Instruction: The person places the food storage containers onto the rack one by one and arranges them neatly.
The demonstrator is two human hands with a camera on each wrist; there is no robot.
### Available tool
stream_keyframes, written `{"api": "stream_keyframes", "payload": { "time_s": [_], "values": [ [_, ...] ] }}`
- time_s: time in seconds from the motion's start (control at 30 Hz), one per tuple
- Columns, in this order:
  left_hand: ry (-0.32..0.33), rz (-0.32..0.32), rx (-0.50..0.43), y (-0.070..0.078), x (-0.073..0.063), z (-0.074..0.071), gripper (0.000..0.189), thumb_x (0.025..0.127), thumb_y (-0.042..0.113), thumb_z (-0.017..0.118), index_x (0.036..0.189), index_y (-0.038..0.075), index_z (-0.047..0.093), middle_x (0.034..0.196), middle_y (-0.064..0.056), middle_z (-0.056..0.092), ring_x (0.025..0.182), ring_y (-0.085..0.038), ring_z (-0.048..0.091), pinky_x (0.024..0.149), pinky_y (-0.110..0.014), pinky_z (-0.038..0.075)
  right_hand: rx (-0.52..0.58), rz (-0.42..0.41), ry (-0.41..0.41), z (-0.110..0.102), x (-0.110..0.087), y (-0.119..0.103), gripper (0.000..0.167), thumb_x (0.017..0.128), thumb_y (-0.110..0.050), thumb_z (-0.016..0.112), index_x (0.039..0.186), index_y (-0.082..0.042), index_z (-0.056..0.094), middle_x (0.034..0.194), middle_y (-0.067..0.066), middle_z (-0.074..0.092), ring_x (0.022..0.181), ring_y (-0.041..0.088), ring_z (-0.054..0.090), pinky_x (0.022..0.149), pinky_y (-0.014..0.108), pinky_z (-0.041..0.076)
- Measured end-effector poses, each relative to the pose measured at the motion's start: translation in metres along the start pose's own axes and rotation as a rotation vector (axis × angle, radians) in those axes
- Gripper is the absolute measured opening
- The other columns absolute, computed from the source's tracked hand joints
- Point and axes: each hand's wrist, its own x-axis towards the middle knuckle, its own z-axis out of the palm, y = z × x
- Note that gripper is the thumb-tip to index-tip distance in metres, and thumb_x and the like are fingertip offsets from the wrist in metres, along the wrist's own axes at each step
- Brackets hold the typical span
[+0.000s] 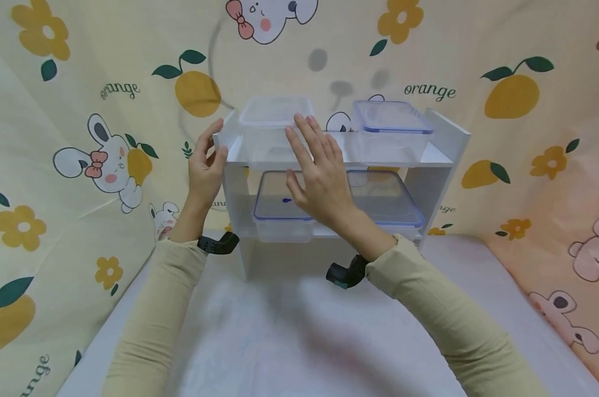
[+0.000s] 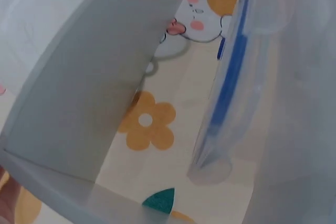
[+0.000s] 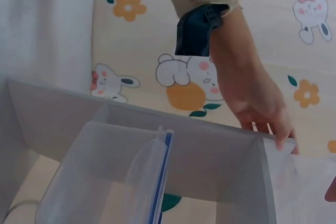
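Note:
My left hand [image 1: 206,168] grips the upper edge of the left side panel of a white two-tier shelf [image 1: 431,182]. In the right wrist view that hand's [image 3: 254,95] thumb lies on one face of the panel, with the other fingers over the far face. My right hand [image 1: 324,179] has its fingers straight and overlaps the front of a clear plastic food container [image 1: 265,140] with a whitish lid, on the upper tier at left. Below it, a blue-rimmed food container [image 1: 279,229] is partly hidden behind the right hand.
A container with a blue-edged lid [image 1: 394,140] stands on the upper tier at right. Another blue-rimmed container [image 1: 386,201] sits beneath it. The shelf stands on a white-covered surface [image 1: 289,331], before a patterned cloth [image 1: 130,49].

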Motion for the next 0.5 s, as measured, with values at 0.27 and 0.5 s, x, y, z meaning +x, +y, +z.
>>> {"api": "stream_keyframes", "payload": {
  "time_s": [0.27,0.5],
  "values": [
    [0.059,-0.058,0.166,0.009,-0.019,0.006,0.051,0.097,0.011,0.048,0.147,0.013,0.039,0.154,-0.002,0.04,0.144,-0.016,0.037,0.122,-0.035,0.024,0.045,0.054,-0.051,0.0,-0.006,0.004,0.063,0.09,-0.017,0.057,0.147,-0.003,0.035,0.158,0.016,0.027,0.149,0.032,0.023,0.119,0.055,0.02],
    [0.037,0.0,0.33,0.014,-0.062,-0.007,0.044,0.097,0.009,0.049,0.141,0.007,0.047,0.148,-0.011,0.047,0.143,-0.023,0.039,0.119,-0.045,0.027,0.195,0.064,0.052,-0.018,-0.058,0.015,0.058,0.088,-0.019,0.06,0.139,0.004,0.043,0.149,0.024,0.04,0.141,0.041,0.034,0.115,0.058,0.025]
  ]
}}
